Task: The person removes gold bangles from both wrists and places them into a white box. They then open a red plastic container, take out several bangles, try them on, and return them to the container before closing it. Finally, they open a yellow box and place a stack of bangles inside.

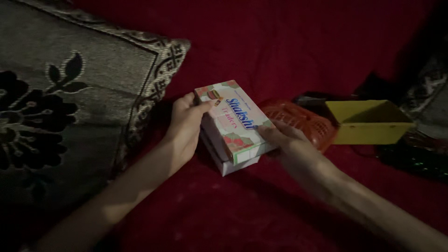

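A white cardboard box point(232, 122) with a printed pastel lid lies on the red cloth point(261, 205) in the middle of the view. The lid sits slightly askew over the white base. My left hand point(185, 125) grips the box's left end, thumb on the lid's top corner. On the box's right edge rests my right hand point(290, 142), its fingers curled against the side of the lid. Both hands hold the box between them.
A large patterned cushion point(70, 93) with dark floral motifs fills the left side. Behind my right hand lies an orange mesh basket point(303, 122), and to its right stands an open yellow box point(368, 121). Dark objects sit at the far right.
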